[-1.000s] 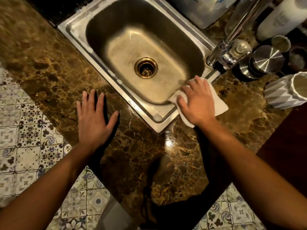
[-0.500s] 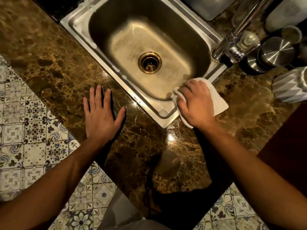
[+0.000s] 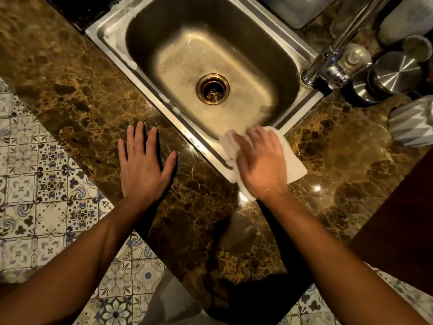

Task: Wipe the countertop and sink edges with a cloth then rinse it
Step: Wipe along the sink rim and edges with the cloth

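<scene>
Head view: the right hand (image 3: 261,164) lies flat, fingers extended, pressing the white cloth (image 3: 291,160) onto the sink (image 3: 112,35) corner rim. The left hand (image 3: 143,165) rests spread, holding nothing, on the worktop (image 3: 339,160) beside it.

A single head-worn camera looks steeply down from close above the desk (image 3: 98,109); the sink (image 3: 302,99) fills the upper frame; tiled floor (image 3: 35,184) shows lower left.
</scene>
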`<state>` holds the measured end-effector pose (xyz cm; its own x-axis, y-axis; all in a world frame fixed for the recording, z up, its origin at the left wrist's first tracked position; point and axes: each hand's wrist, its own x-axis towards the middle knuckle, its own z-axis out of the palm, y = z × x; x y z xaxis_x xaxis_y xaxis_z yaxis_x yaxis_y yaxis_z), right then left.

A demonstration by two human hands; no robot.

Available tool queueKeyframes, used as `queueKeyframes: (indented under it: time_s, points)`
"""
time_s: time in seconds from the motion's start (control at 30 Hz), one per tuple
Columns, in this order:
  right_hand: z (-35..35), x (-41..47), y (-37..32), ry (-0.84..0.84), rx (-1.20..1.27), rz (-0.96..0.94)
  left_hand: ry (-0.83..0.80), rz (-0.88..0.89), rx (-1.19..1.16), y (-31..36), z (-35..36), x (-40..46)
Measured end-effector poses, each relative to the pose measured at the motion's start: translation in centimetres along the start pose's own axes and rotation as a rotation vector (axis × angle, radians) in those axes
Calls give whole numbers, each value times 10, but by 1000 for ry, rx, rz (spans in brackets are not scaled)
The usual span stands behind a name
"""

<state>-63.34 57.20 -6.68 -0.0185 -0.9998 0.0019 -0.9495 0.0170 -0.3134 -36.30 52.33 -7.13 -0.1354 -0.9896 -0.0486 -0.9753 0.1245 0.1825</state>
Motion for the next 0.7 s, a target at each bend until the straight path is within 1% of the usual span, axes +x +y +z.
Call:
queueKeyframes:
  time_s: [0.07, 0.2, 0.3, 0.4, 0.47, 0.53, 0.7]
  points:
    - [-6, 13, 20, -30, -47, 56, 3, 3, 7, 0, 0, 0]
    - [-16, 42, 62, 10, -47, 94, 0, 11, 7, 0, 0, 0]
    - [-28, 64, 93, -9, -94, 77, 12, 12, 4, 1, 0, -1]
    - [-35, 74, 108, -11, -117, 69, 8, 11, -4, 1, 0, -1]
    - [-33, 69, 104, 15, -105, 105, 9, 14, -3, 1, 0, -1]
    - [-29, 60, 89, 29, -76, 180, 12, 15, -1, 0, 0, -1]
    - [-14, 23, 24, 12, -75, 239, 13, 13, 2, 1, 0, 0]
